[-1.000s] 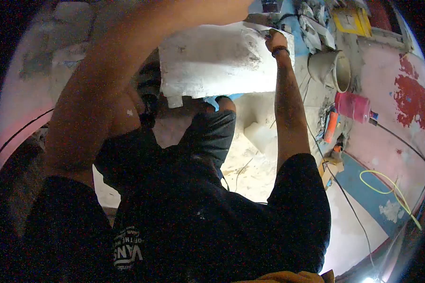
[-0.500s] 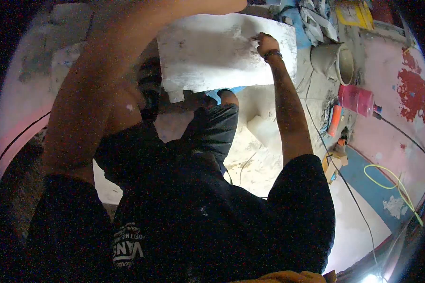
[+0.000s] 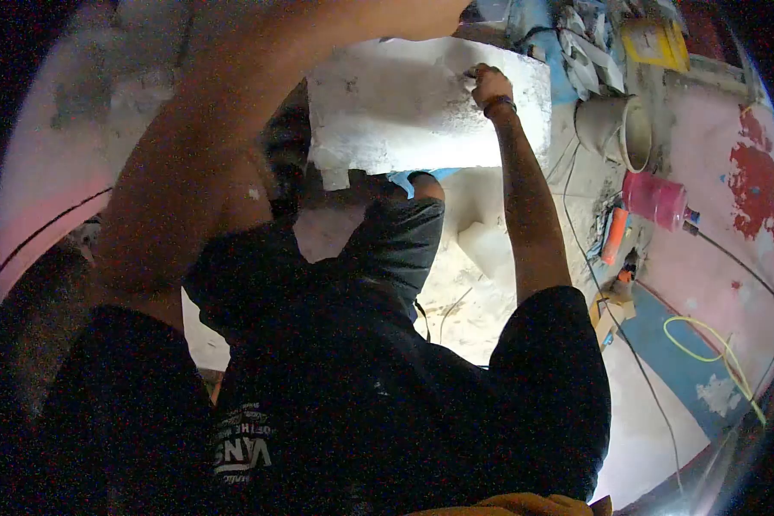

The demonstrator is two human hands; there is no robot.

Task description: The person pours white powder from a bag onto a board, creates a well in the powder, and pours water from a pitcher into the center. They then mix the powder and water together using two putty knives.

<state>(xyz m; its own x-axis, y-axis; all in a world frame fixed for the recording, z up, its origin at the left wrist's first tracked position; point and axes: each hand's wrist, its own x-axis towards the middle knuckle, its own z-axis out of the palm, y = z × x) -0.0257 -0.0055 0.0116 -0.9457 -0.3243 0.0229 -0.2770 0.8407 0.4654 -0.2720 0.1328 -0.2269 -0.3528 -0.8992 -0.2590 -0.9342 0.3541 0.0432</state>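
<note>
A white slab [image 3: 387, 112] with grey smears lies across the top middle, above my knees. My right hand [image 3: 494, 86], with a dark bracelet at the wrist, is at the slab's upper right part. Its fingers are curled closed, and a small dark bit shows at the fingertips, too small to name. My left arm reaches up and across over the slab's far edge. Only the edge of my left hand [image 3: 443, 19] shows at the top of the view; its fingers are out of sight.
Right of the slab lie a pale bucket [image 3: 611, 131] on its side, a pink translucent bottle [image 3: 654, 201] and an orange tube-like object [image 3: 614, 236]. A yellow container [image 3: 655, 45] stands at the top right. A dark cable [image 3: 615, 322] and a yellow-green hose [image 3: 722, 357] run along the right.
The whole view has shifted slightly, so the slab and surroundings sit a little lower and further right. My right hand keeps nearly the same spot on the slab, fingers still closed.
</note>
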